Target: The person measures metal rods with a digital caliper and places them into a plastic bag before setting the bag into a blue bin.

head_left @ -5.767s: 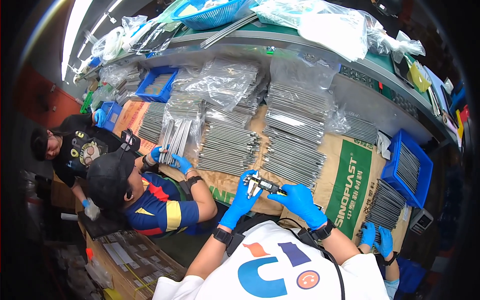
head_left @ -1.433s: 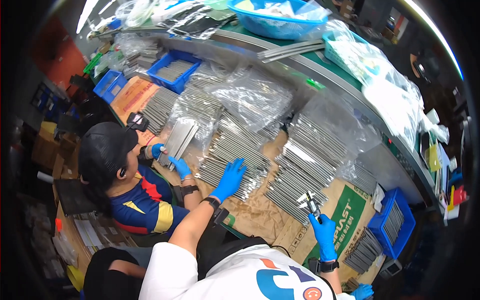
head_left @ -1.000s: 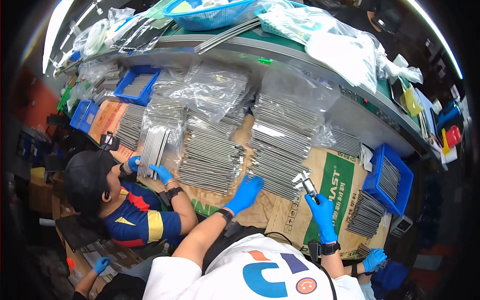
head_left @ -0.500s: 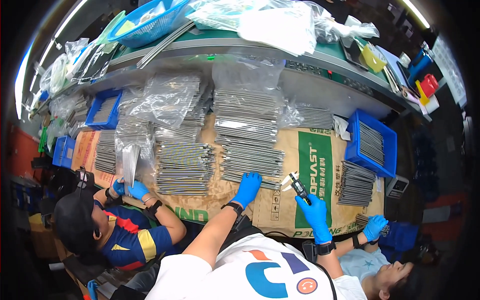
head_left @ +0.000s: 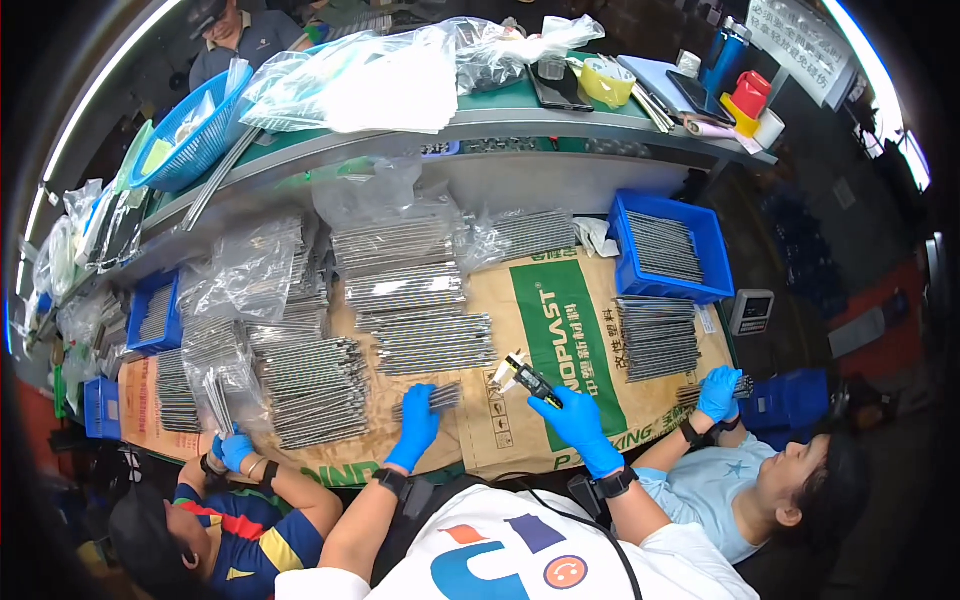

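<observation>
My left hand (head_left: 416,428), in a blue glove, is closed round a small bundle of thin metal rods (head_left: 443,397), held just nearer to me than the middle stack of rods (head_left: 435,345). Its fingers partly hide the bundle. My right hand (head_left: 575,422), also blue-gloved, grips a digital caliper (head_left: 530,380) with a black body and a small display. The caliper's metal jaws point up and left, toward the rods, and are apart from the bundle. Another rod stack (head_left: 310,390) lies left of my left hand.
Brown printed paper sacking (head_left: 490,440) covers the table. At the right stand a blue bin of rods (head_left: 718,285) and a rod stack (head_left: 658,340). Co-workers' gloved hands (head_left: 720,393) work close by on both sides. A shelf (head_left: 480,125) with plastic bags runs across the back.
My view has turned to the right. My left hand, which was on the near edge of the middle stack, now holds a small bundle drawn toward me. The caliper stays in my right hand.
</observation>
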`<action>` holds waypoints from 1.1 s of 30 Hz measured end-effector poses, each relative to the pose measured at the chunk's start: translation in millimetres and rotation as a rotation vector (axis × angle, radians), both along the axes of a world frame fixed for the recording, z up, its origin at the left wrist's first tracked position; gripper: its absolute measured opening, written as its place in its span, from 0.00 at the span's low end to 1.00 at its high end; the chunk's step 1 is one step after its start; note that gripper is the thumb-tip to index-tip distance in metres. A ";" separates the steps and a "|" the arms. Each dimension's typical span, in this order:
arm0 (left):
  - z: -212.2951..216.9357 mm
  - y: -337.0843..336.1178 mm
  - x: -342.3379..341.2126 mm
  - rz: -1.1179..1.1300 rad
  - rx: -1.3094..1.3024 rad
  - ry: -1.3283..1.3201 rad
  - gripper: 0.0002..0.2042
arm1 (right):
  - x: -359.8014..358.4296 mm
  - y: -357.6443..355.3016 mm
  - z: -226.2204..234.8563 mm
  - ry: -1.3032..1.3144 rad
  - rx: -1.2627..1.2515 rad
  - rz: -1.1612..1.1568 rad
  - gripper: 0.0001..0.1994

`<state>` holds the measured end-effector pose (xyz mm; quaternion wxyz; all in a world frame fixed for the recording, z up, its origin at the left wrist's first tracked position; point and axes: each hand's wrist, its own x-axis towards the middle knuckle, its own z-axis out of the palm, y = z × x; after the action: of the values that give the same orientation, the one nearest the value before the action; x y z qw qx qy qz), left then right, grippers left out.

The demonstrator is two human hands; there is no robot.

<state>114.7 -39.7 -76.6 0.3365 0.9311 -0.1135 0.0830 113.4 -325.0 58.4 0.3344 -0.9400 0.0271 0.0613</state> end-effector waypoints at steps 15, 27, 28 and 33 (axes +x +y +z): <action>57.7 29.6 -79.3 0.591 -0.936 -0.016 0.07 | 15.3 95.3 25.0 -0.001 0.190 0.419 0.23; 74.8 25.7 -81.0 0.559 -1.011 0.069 0.11 | 24.2 141.2 18.0 -0.128 0.086 0.621 0.22; 72.0 25.6 -79.7 0.556 -0.993 0.068 0.11 | 24.7 141.2 17.5 -0.126 0.081 0.623 0.22; 68.2 24.7 -73.6 0.570 -0.987 0.067 0.12 | 31.9 139.0 26.3 -0.086 0.040 0.653 0.22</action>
<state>41.1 -15.0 -8.5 0.6993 0.6596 0.2050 0.1843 145.3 -185.9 84.7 0.3163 -0.8941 -0.2910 0.1259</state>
